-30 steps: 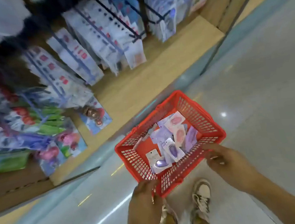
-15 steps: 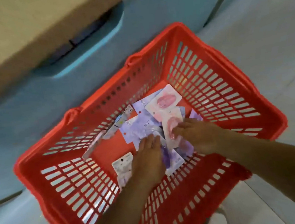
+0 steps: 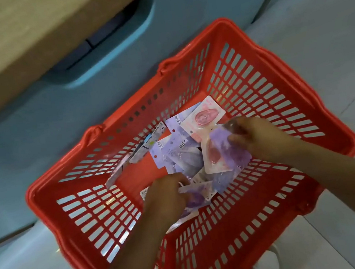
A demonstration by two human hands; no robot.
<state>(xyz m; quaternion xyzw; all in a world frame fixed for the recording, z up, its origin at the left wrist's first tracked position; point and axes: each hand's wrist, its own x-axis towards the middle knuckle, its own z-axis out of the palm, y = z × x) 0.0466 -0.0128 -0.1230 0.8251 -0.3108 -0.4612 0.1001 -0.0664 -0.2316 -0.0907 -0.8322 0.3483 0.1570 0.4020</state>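
A red plastic shopping basket stands on the floor below me, holding several small carded blister packs in purple and pink. My right hand pinches a purple pack lifted over a pink-item pack. My left hand grips another purple pack near the basket's near wall. A pink pack lies flat toward the far wall. More cards lean against the left wall.
A blue-grey shelf base with a recessed handle and a wooden shelf edge run just beyond the basket. Pale tiled floor spreads to the right. A white shoe shows under the basket's near corner.
A second ago both hands held the basket's rim from above; the view then dropped close. Since half a second ago each hand has closed on a purple pack and the hands have drawn apart.
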